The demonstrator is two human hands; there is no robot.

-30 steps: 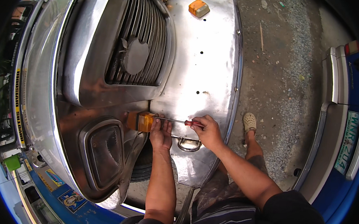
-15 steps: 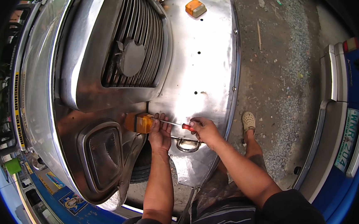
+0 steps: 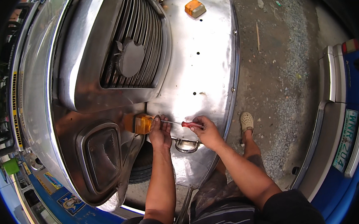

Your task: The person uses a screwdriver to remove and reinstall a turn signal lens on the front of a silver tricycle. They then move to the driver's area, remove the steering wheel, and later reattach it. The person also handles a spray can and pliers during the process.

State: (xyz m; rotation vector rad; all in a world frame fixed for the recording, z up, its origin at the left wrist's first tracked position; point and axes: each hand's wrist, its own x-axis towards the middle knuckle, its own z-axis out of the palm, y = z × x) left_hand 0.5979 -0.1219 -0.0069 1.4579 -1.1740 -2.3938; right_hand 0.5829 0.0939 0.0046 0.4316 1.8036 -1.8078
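Note:
A screwdriver (image 3: pixel 187 124) with a red handle and a slim metal shaft lies level, its tip end toward an orange signal light (image 3: pixel 142 123) fixed on the metal front panel. My right hand (image 3: pixel 208 133) is closed round the handle with thumb and fingertips. Close beside the light, my left hand (image 3: pixel 160 132) pinches the front of the shaft, palm partly turned up. Those fingers hide the tip and any screw at it. Just below sits a curved metal handle (image 3: pixel 186 146) on the bumper.
The shiny metal bumper (image 3: pixel 209 68) has several dark holes and a loose orange-and-clear lamp (image 3: pixel 195 8) on top. A slatted grille (image 3: pixel 141 39) and a framed headlight (image 3: pixel 102 157) stand to the left. A blue vehicle (image 3: pixel 348 154) is parked at right, beyond gravelly ground.
My right hand's fingers have shifted back along the red handle, showing more of it. My left hand and the light stay in place.

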